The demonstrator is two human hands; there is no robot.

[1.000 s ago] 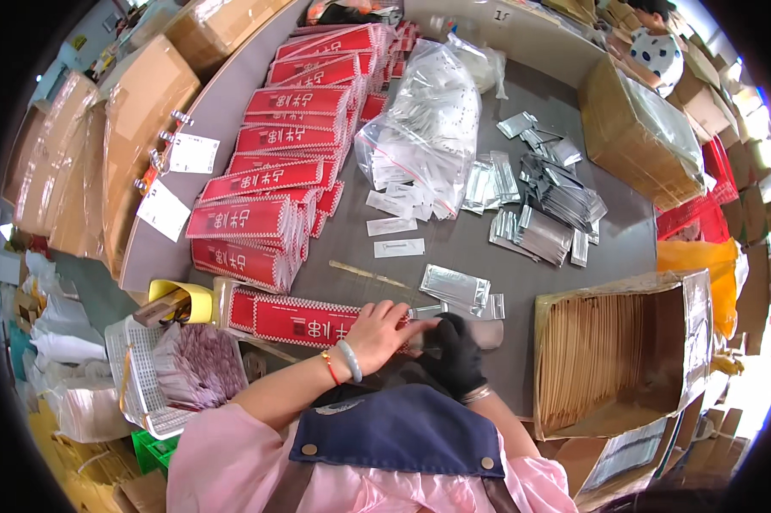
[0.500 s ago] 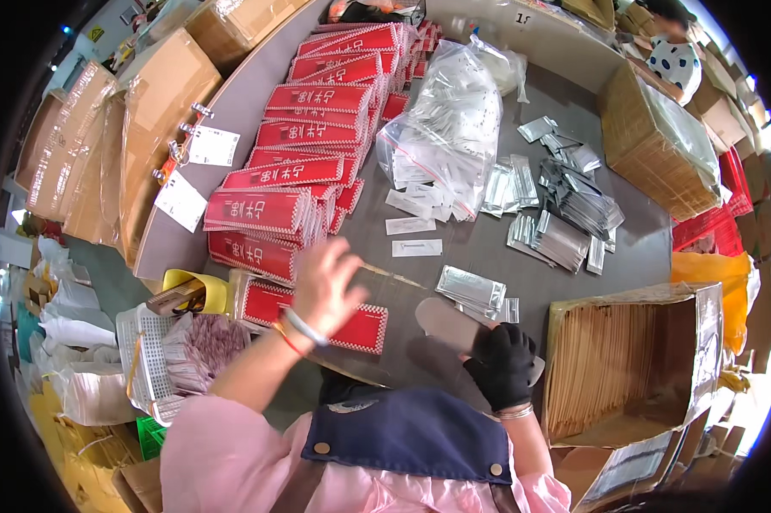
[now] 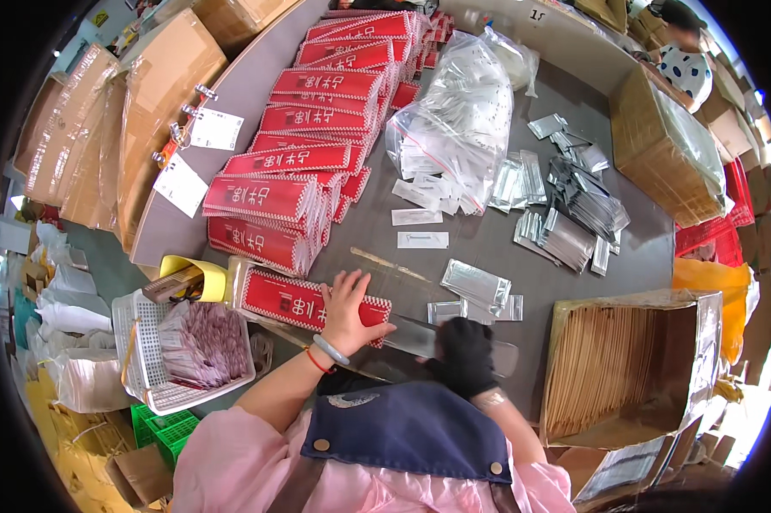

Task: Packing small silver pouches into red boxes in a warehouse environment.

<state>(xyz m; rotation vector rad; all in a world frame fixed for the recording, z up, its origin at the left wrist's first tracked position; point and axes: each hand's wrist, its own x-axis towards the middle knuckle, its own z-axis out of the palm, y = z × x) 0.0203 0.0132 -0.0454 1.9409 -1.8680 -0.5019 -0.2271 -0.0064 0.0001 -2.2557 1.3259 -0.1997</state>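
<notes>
My bare left hand (image 3: pixel 344 312) rests on a flat red printed packet (image 3: pixel 274 293) near the table's front edge, fingers spread. Its thumb reaches past the packet's right end. In a black fingerless glove, my right hand (image 3: pixel 465 355) is closed on a long, flat, shiny strip with rounded ends (image 3: pixel 411 334), which sticks out on both sides of the fist. The strip's left end lies close to my left thumb and the packet. Just beyond the glove lie flat silver sachets (image 3: pixel 476 285).
Stacked red packets (image 3: pixel 304 158) fill the table's left side. Beyond are a clear bag of white sachets (image 3: pixel 462 111) and piles of silver sachets (image 3: pixel 573 214). An open carton (image 3: pixel 629 368) stands right, a white basket (image 3: pixel 138 342) left. Another person (image 3: pixel 685 68) is at far right.
My left hand has come down onto the red packet. My right hand has moved left and nearer to me, bringing the strip's end beside the packet.
</notes>
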